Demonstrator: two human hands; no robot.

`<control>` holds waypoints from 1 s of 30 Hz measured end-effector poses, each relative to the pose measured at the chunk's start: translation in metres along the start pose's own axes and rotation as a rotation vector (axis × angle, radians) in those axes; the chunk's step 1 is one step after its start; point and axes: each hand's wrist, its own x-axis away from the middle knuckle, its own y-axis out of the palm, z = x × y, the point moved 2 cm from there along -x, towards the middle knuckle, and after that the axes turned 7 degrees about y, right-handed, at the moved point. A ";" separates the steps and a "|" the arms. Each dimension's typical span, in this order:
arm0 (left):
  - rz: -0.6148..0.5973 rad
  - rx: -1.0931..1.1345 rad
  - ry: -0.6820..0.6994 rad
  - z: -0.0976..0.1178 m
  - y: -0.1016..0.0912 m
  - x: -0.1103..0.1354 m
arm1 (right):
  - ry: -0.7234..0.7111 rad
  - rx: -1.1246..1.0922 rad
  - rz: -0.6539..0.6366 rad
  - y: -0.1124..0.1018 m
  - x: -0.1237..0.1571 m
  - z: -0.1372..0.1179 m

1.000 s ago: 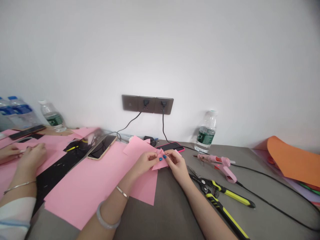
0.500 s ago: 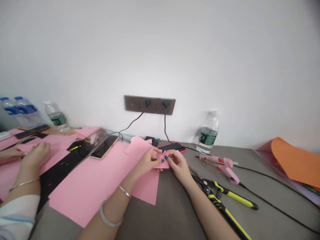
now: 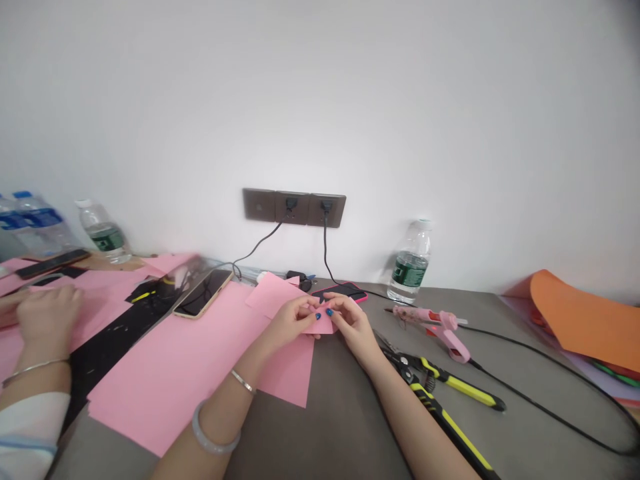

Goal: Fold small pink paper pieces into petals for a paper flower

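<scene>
**Left hand [image 3: 291, 322] and right hand [image 3: 354, 323] pinch folded pink paper [image 3: 323, 323]**

Both forearms angle inward, wrists bent, fingertips [image 3: 327, 313] clamped together on the paper (nails painted blue), which is held just beyond the edge of a large pink sheet [image 3: 175, 377], near yellow-handled pliers [image 3: 450, 393].

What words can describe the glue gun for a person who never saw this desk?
From the brown wall socket panel, go right to the water bottle. Just below it on the grey desk lies a pink hot glue gun with a black cord, unlike the yellow-handled cutters nearby.
</scene>
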 end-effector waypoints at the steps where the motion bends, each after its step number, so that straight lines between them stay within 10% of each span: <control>1: -0.009 0.007 -0.013 -0.001 0.000 0.000 | 0.001 0.000 0.011 0.000 0.000 0.000; 30: 0.092 -0.116 0.098 0.004 -0.007 -0.003 | 0.047 -0.116 -0.043 0.009 0.002 -0.005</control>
